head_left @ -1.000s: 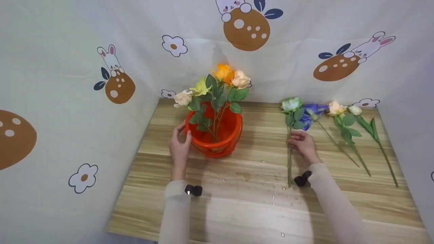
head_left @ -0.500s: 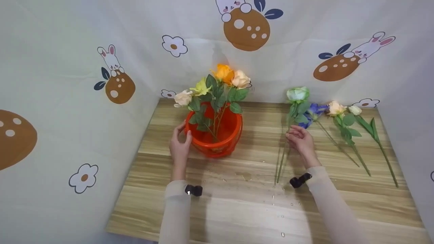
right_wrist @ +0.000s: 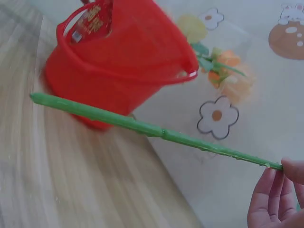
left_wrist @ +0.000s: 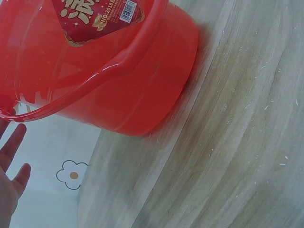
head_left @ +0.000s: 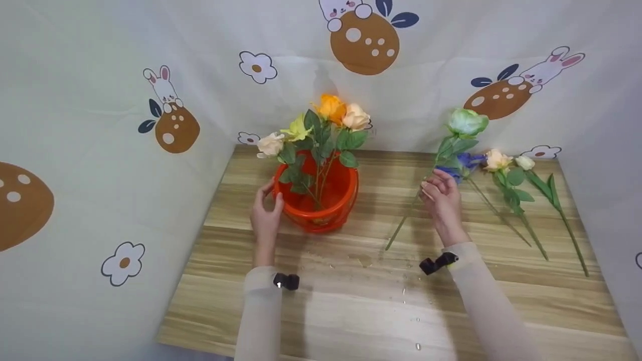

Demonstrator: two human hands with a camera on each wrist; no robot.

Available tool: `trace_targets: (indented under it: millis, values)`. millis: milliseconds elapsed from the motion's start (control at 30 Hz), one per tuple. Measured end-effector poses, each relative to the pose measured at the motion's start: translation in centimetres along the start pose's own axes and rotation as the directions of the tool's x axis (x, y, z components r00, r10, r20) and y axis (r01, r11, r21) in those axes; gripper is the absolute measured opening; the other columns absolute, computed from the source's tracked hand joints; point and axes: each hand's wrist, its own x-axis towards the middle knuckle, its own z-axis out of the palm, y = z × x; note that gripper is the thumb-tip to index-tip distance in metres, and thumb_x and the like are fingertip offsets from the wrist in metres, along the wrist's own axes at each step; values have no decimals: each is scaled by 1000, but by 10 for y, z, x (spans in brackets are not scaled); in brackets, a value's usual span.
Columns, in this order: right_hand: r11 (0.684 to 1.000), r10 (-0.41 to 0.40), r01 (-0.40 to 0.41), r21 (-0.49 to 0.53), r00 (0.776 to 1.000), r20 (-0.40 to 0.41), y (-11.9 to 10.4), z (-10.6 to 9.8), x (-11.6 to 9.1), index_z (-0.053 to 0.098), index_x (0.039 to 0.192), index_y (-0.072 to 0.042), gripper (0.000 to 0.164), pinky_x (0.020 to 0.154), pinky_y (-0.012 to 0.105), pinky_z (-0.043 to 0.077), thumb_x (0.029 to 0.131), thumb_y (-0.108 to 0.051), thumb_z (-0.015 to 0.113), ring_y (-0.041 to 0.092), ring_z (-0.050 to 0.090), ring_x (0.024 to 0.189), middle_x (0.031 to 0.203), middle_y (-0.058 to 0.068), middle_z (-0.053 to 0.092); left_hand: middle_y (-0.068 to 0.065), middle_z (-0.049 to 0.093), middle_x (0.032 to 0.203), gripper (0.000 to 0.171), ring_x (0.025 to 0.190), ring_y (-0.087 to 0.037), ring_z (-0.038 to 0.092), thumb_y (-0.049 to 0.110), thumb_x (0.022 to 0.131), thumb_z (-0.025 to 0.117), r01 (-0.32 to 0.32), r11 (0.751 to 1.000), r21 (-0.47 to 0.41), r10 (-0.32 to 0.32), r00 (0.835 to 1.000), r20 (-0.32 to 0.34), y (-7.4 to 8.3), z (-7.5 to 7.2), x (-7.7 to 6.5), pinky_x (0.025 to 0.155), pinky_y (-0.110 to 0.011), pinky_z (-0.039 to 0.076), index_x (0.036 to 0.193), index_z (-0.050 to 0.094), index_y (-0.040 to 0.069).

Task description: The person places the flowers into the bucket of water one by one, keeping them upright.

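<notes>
Up and to the right of the left grip (left_wrist: 6,194), in the left wrist view, the red bucket (left_wrist: 142,90) carries a dark red label (left_wrist: 90,32). On it stand a large pale character that looks like 满, cut by the upper edge of the view, the print "NO:2018" with an unclear mark after it, and a barcode (left_wrist: 128,11) whose digits are too small to read. In the right wrist view, up and well left of the right grip (right_wrist: 281,199), that label's gold characters blur beyond reading.
</notes>
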Motion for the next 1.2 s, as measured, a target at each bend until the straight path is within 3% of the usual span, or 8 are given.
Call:
trace_targets:
  millis: [467,833,1000,1200]
  values:
    - [982,-157,154,109,987,19,-19,56,-10,53,119,-14,39,68,23,52,89,9,64,12,63,80,93,0,60,-9,67,133,36,126,-25,60,10,91,66,-6,1000,10,6,1000,-4,-1,-1,-1,114,-37,41,127,65,6]
    - [960,-240,232,157,970,33,-27,103,-9,52,116,-14,36,66,23,52,91,10,61,12,61,79,91,-1,60,-7,67,134,37,127,-26,59,10,91,67,-1,1000,7,1,1000,5,1,-1,0,115,-37,40,127,65,7]
    - [947,-286,271,174,956,62,-22,124,-7,51,117,-12,37,64,24,52,91,12,59,12,62,77,92,0,60,-5,66,135,37,129,-24,57,12,92,66,25,999,20,-25,1000,11,2,-1,0,117,-37,39,128,64,10]
    - [949,-303,298,100,952,42,-5,147,-6,52,117,-13,39,62,21,51,89,12,63,13,63,81,95,1,61,-9,67,134,36,130,-25,57,12,92,66,25,999,23,-25,1000,4,1,0,-1,116,-39,40,128,64,7]
